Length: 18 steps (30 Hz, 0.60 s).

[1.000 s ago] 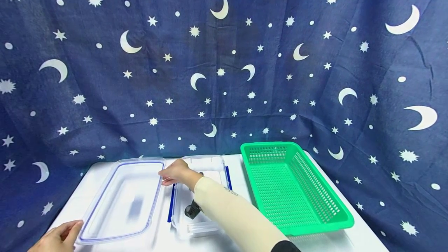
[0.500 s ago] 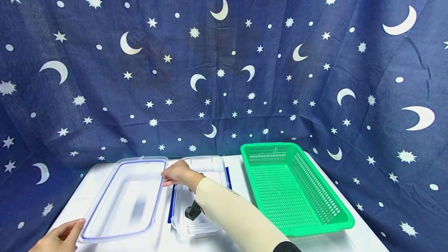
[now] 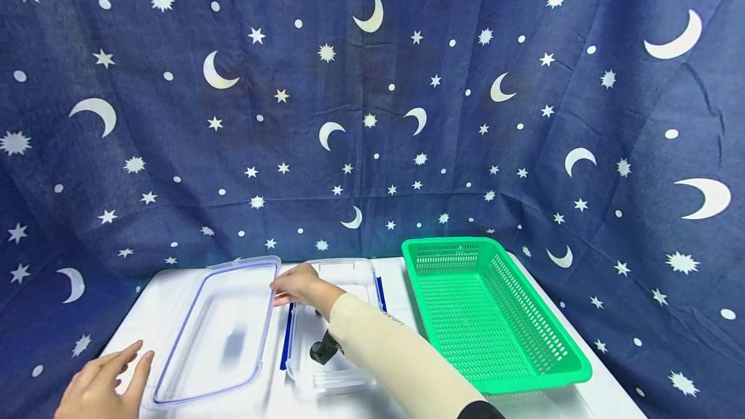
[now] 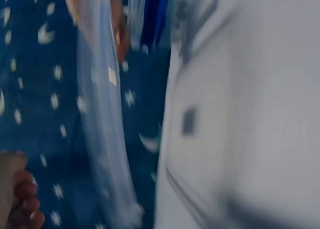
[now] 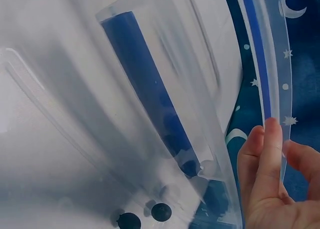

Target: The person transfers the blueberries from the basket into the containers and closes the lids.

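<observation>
My right hand (image 3: 297,284) pinches the right edge of a clear plastic lid (image 3: 224,332) with a blue seal. In the right wrist view, fingers and thumb (image 5: 272,164) hold its rim from both sides. My left hand (image 3: 105,383) is apart from the lid's near left corner, thumb and fingers spread. Right of the lid, partly behind my right forearm, stands a clear plastic container (image 3: 334,381) with blue side latches (image 5: 145,89). Small dark round things like blueberries (image 5: 161,212) show in it in the right wrist view.
A green perforated basket (image 3: 427,322) stands on the right of the white table (image 3: 396,277). Behind the table hangs a dark blue curtain (image 3: 372,96) with moons and stars. A black wrist camera (image 3: 323,349) sits under my right forearm, over the container.
My left hand has let go of the lid's near left corner and spread its fingers. The lid has shifted slightly right and tilted, its right edge still in my right hand.
</observation>
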Available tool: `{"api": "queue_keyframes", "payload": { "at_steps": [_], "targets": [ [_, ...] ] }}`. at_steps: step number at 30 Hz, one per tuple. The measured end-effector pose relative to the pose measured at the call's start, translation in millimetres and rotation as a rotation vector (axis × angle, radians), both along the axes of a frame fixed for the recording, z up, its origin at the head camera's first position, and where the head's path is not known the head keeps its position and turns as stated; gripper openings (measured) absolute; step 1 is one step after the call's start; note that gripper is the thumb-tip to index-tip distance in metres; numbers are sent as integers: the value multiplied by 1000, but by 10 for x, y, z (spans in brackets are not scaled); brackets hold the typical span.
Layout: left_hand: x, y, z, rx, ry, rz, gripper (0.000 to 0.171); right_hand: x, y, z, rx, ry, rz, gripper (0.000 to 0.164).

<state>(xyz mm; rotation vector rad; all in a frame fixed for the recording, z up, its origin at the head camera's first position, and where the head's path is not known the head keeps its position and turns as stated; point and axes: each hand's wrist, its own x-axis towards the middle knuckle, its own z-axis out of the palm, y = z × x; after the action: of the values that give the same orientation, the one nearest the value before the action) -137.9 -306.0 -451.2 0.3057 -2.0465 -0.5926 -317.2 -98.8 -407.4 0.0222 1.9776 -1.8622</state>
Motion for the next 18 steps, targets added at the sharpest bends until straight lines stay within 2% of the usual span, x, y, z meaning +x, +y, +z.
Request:
{"api": "queue_keyframes", "payload": {
  "at_steps": [2,4,5,9,11,13,15,18],
  "targets": [
    [-31,163,-21,-143,200,-89,57,2,-11,1,7,1,2,10],
    [-68,364,-61,-251,311,-187,68,-6,-13,1,10,-2,-6,10],
    [-77,480,-75,-286,328,-221,66,-12,-8,5,3,-4,-9,10],
    [-28,838,-172,-411,224,-322,68,-32,7,11,-16,-19,-12,10],
    [-25,932,-227,-460,217,-367,66,-31,13,17,-20,-22,-15,10],
    [-45,966,-263,-505,243,-407,62,-27,21,20,-20,-28,-18,10],
    [-92,962,-281,-529,306,-449,57,-22,29,23,-19,-31,-25,10],
    [-152,938,-291,-556,376,-476,52,-24,43,20,-19,-34,-33,9]
  ]
}}
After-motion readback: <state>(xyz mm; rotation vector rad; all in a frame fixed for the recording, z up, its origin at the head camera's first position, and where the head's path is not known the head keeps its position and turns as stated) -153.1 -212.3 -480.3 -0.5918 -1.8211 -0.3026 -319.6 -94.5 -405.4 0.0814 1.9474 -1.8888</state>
